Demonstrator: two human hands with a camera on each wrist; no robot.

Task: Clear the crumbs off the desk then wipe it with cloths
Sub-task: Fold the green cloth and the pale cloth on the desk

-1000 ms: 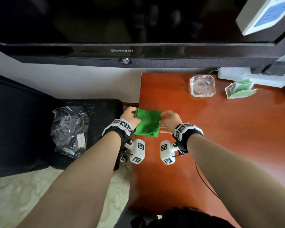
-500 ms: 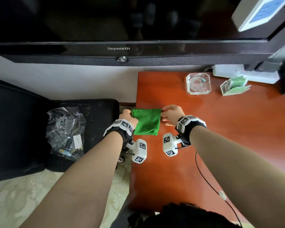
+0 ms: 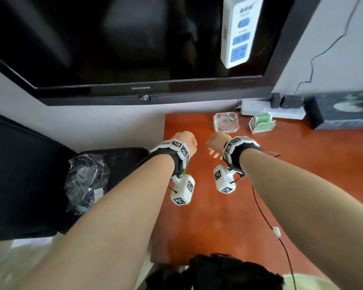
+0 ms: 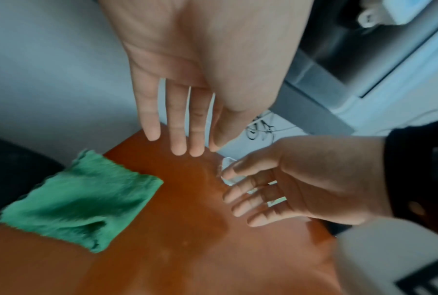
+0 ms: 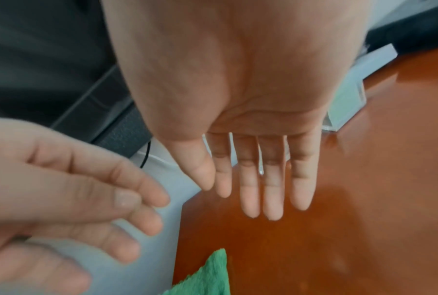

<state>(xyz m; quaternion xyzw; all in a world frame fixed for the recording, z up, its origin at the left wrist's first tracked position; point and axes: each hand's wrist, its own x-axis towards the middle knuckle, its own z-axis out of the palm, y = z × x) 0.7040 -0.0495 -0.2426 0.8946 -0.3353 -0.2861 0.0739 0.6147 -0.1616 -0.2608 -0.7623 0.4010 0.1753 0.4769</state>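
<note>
both hands raised side by side — left hand (image 4: 187,65) and right hand (image 5: 250,95) empty, fingers straight.

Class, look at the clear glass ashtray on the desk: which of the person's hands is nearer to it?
Right. The right hand hovers just beside the glass ashtray; the left hand is further away, near the desk's left edge.

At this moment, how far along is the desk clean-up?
Looks done: no crumbs show on the desk, though blur could hide small ones. In hand: nothing; the left hand and right hand are both open above the desk, and the folded cloth lies flat at the desk's corner. Left: I cannot tell whether wiping is finished; perhaps nothing.
</note>
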